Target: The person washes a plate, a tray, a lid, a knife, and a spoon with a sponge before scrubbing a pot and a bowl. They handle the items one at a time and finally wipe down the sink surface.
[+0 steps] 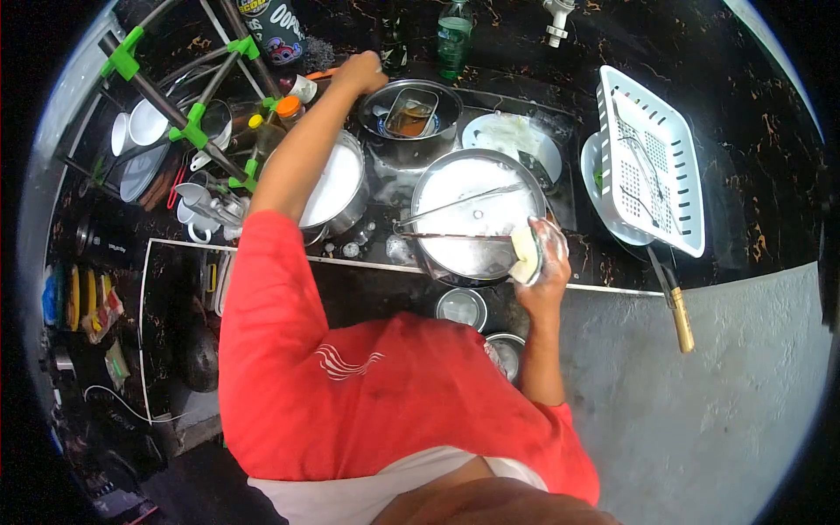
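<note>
My right hand, wet with suds, grips a pale yellow sponge at the right edge of a wide metal pan. White foam fills this pan. Across it lie a thin metal utensil and a dark stick-like utensil. My left hand reaches far over the counter, fingers curled, near the rim of a dark pan; whatever it grips is hidden. In that dark pan sits a clear rectangular dish with brownish liquid. Beneath my left forearm stands a foam-filled pot.
A white plastic basket stands on the right, with a wooden-handled utensil jutting out below. A soapy plate lies behind the wide pan. A green bottle is at the back. On the left rises a rack with green joints.
</note>
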Demonstrator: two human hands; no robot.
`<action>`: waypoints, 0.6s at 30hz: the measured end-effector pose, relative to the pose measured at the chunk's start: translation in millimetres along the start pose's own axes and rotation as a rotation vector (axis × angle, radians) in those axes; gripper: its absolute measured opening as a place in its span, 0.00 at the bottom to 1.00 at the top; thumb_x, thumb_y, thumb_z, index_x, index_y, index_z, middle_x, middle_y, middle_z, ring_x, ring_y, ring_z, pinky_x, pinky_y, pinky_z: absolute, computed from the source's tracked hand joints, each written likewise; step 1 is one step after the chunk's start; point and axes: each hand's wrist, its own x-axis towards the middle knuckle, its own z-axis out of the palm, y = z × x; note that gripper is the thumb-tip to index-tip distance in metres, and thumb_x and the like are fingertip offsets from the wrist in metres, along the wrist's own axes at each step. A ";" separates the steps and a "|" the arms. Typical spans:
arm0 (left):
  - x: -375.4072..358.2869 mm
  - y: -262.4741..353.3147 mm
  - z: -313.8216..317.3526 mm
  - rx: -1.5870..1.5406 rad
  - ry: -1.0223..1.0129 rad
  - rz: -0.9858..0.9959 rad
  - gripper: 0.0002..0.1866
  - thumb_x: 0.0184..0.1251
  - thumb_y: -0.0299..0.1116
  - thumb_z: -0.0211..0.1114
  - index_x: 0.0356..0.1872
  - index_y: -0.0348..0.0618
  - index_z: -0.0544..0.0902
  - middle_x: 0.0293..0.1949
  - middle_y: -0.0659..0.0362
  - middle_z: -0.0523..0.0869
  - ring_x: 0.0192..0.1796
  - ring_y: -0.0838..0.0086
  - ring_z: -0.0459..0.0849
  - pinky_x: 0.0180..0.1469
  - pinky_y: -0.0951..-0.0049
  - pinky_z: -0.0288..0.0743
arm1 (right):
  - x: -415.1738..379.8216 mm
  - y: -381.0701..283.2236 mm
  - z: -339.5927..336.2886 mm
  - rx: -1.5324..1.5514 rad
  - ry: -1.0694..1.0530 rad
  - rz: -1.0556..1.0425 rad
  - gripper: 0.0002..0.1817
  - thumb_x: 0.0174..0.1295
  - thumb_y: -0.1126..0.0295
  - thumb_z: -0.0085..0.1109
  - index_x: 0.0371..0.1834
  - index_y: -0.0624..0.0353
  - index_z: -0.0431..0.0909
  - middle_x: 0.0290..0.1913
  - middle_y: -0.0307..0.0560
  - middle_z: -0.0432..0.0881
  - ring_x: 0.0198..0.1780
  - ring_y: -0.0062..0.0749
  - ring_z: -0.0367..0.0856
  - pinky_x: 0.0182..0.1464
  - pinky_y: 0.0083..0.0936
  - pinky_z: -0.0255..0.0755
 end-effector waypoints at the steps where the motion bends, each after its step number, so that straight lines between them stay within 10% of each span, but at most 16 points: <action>1: -5.3 15.8 -6.7 -0.008 -0.017 -0.009 0.24 0.50 0.39 0.64 0.50 0.39 0.80 0.52 0.43 0.80 0.56 0.52 0.79 0.56 0.56 0.73 | 0.7 -1.7 2.6 0.033 0.012 -0.022 0.34 0.34 0.78 0.65 0.54 0.59 0.76 0.53 0.53 0.78 0.58 0.50 0.73 0.61 0.40 0.63; 14: 83.1 53.2 56.7 -0.003 -0.033 0.170 0.30 0.44 0.49 0.72 0.46 0.38 0.82 0.47 0.43 0.83 0.51 0.51 0.82 0.53 0.58 0.75 | -41.0 -3.4 -7.6 0.017 0.200 0.131 0.30 0.46 0.84 0.62 0.58 0.66 0.70 0.57 0.55 0.75 0.57 0.43 0.75 0.57 0.32 0.71; 18: 14.8 91.4 -5.3 0.091 0.059 0.296 0.22 0.51 0.50 0.65 0.43 0.45 0.83 0.45 0.47 0.85 0.50 0.54 0.83 0.51 0.56 0.76 | -59.8 -5.6 -1.3 0.709 0.493 0.501 0.32 0.55 0.79 0.63 0.64 0.67 0.62 0.60 0.59 0.72 0.58 0.38 0.73 0.55 0.29 0.72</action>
